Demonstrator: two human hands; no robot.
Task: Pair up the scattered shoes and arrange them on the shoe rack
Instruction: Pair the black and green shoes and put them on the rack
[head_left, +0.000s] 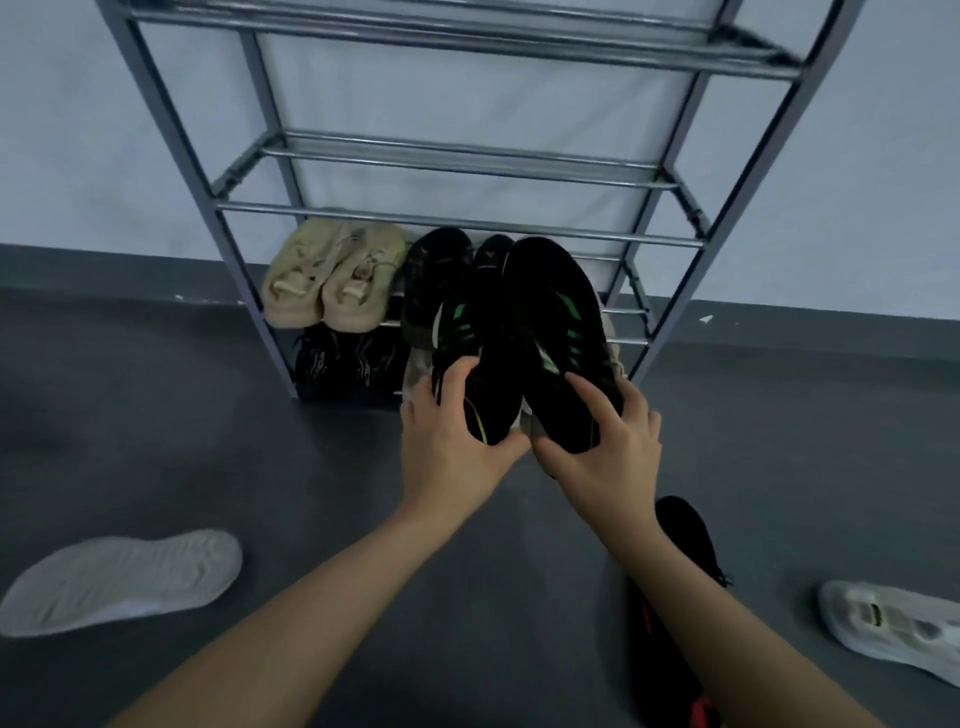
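The left hand (452, 447) and right hand (602, 441) each grip one black-and-green shoe (550, 312) by its heel, toes toward the shoe rack (457, 223), probably to shelve them as a pair.

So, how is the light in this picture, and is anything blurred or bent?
Head view: dim, bluish light, so the black shoes in both hands lose detail; the rack posts splay outward from wide-angle distortion; its top right corner is motion-blurred; the white sole on the floor is soft.
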